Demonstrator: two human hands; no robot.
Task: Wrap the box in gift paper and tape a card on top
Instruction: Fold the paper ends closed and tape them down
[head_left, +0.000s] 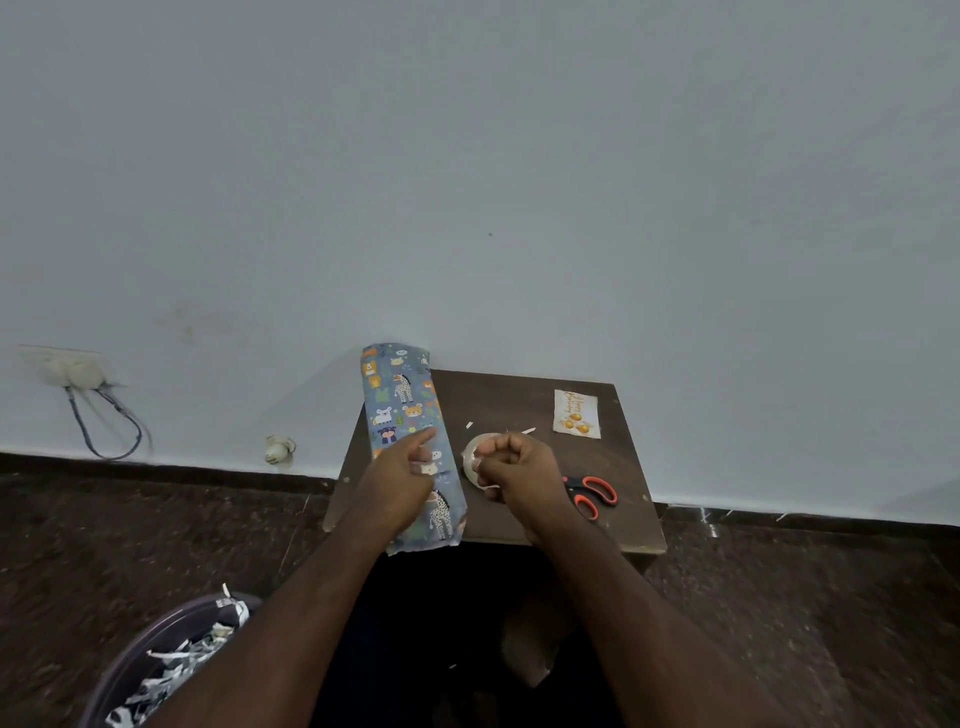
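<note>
A long box wrapped in blue animal-print gift paper (402, 410) lies on the left side of a small dark wooden table (498, 400), its far end sticking out past the table's back edge. My left hand (402, 470) rests on the box's near half with the index finger stretched out. My right hand (514, 462) grips a roll of clear tape (471, 457) beside the box, fingers curled round it. A white card with gold lettering (575, 413) lies at the table's far right.
Orange-handled scissors (592, 493) lie right of my right hand. Small tape scraps (527, 431) lie mid-table. A purple bin with paper scraps (171, 670) stands on the dark floor at lower left. The wall behind carries a socket with a cable (78, 371).
</note>
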